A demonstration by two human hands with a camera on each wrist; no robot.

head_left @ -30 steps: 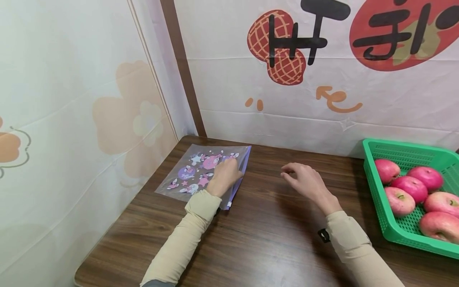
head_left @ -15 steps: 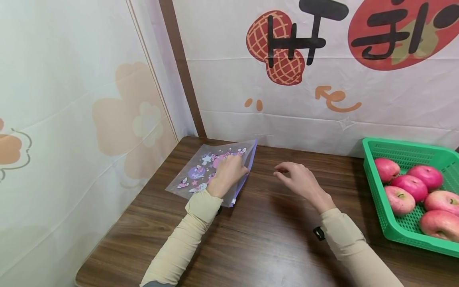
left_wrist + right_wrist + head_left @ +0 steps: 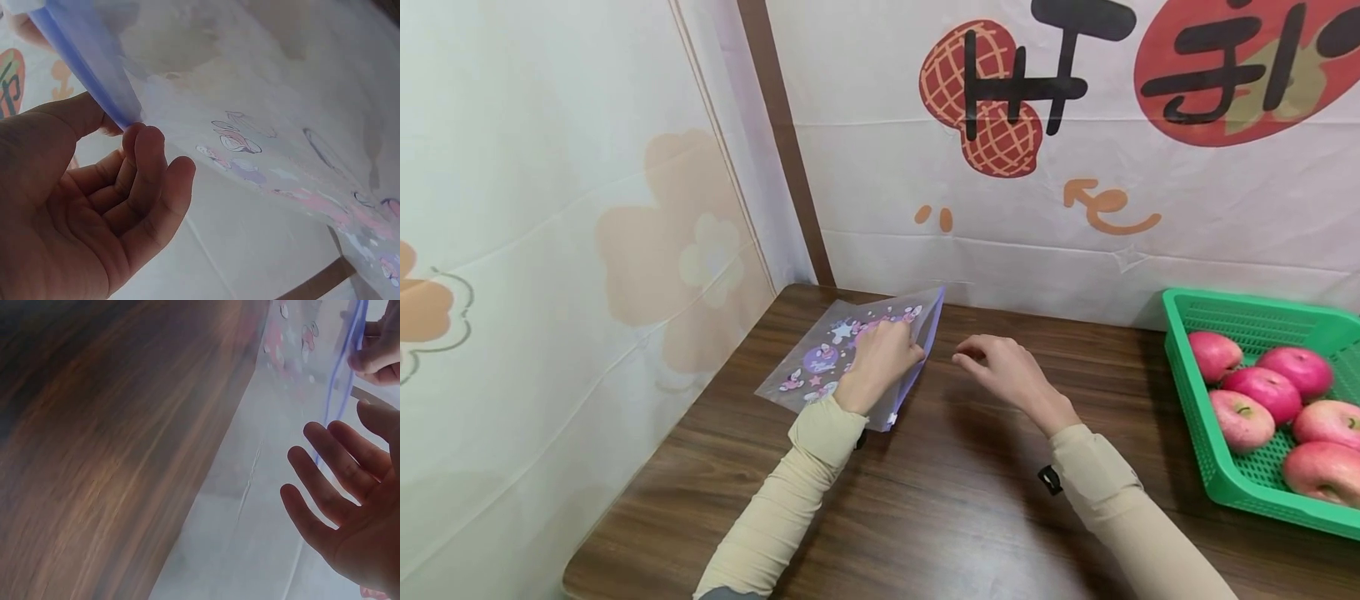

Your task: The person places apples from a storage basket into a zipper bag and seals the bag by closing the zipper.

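Observation:
A clear zip bag [image 3: 820, 358] printed with pink and purple cartoon figures lies tilted on the table, its purple zip edge raised toward the right. My left hand [image 3: 883, 360] pinches that edge near its middle; in the left wrist view, the thumb and fingertips [image 3: 150, 140] meet on the purple strip [image 3: 94, 78]. A white slider [image 3: 892, 419] sits at the near end of the strip. My right hand [image 3: 1011, 371] hovers just right of the bag, apart from it. In the right wrist view its fingers [image 3: 322, 478] are spread, loosely bent, and hold nothing.
At the right, a green plastic basket [image 3: 1191, 425] holds several red apples [image 3: 1262, 392]. The brown wooden table [image 3: 970, 517] meets a printed cloth wall [image 3: 880, 258] at the back and another cloth [image 3: 550, 358] at the left.
My left hand has lifted the bag's zip edge and drawn it slightly to the right. My right hand has moved left, closer to the bag. The basket stays in place.

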